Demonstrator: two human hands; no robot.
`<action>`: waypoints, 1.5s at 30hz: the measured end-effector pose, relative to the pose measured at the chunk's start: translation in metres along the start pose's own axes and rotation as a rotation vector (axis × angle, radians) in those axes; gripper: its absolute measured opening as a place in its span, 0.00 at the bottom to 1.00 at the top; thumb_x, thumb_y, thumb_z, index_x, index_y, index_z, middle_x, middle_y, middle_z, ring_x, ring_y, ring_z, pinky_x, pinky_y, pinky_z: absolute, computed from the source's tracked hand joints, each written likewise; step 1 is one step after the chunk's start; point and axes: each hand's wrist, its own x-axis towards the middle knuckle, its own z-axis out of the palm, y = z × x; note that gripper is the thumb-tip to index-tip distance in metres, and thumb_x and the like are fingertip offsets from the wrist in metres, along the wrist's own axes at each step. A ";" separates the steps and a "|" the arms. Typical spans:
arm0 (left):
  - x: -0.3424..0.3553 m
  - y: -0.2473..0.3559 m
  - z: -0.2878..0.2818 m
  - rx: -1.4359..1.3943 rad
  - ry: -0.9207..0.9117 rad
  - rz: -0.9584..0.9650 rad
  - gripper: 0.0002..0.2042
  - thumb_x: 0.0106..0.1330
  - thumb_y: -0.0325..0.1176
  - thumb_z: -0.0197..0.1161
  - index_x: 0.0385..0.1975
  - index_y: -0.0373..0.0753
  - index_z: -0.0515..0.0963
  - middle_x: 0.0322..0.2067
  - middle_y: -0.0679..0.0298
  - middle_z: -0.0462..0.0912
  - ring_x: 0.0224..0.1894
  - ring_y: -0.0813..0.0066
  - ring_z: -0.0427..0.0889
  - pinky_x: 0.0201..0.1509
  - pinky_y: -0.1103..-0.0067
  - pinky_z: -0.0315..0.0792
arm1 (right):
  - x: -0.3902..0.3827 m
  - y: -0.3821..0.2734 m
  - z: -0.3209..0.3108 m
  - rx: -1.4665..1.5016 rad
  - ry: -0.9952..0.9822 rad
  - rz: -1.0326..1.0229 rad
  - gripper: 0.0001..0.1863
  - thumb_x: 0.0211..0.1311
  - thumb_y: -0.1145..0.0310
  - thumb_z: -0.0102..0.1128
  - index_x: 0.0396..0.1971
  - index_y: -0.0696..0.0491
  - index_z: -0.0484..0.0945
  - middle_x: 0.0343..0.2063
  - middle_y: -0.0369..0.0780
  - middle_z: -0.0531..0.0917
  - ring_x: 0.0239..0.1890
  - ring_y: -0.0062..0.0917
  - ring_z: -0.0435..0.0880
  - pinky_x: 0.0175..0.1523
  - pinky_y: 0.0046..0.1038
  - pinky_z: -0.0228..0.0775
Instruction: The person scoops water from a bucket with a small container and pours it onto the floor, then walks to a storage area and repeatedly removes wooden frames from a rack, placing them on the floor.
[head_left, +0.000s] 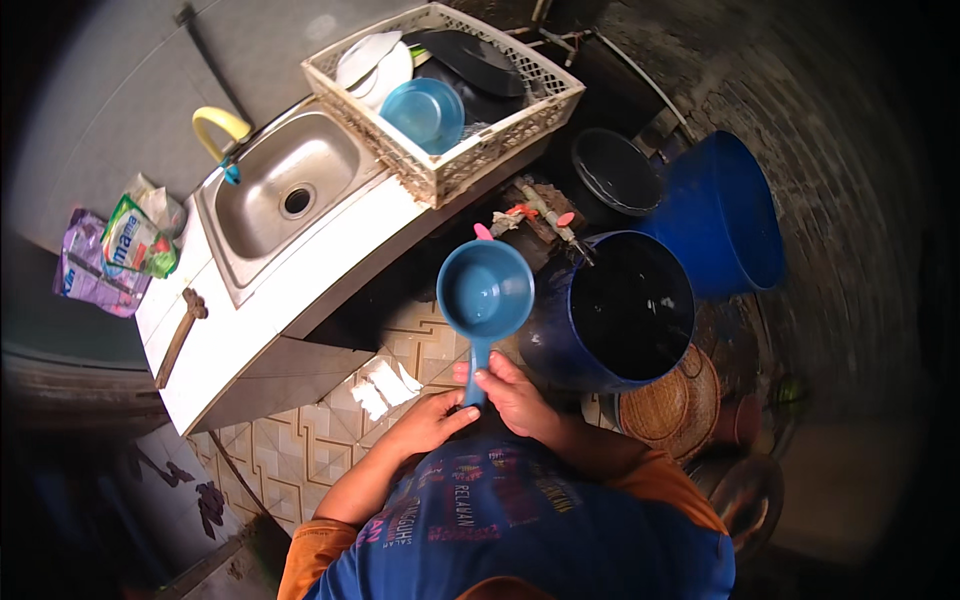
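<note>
A blue plastic water dipper (486, 290) is held out in front of my body, its round bowl facing up. Pale glints show inside the bowl; whether it holds water is hard to make out. My right hand (515, 397) grips the handle from the right, thumb laid along it. Lower down, my left hand (430, 420) closes around the handle's end. Just right of the dipper stands a dark blue drum (550, 345), its inside dark with small reflections.
A steel sink (290, 190) with a yellow faucet hose (220, 122) is set in the white counter (330, 255). A crate (450, 165) of dishes stands beside it. Detergent pouches (130, 245) lie at left. Another blue barrel (730, 215), pipe valves (540, 212) and woven baskets (670, 405) are on the right.
</note>
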 end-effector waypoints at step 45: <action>-0.159 -0.257 -0.001 -0.356 0.759 -0.872 0.20 0.64 0.43 0.60 0.51 0.37 0.74 0.47 0.59 0.78 0.51 0.66 0.75 0.50 0.66 0.70 | -0.076 -0.098 -0.177 -0.066 0.598 0.061 0.11 0.58 0.69 0.53 0.40 0.54 0.73 0.20 0.36 0.78 0.14 0.15 0.70 0.13 0.15 0.55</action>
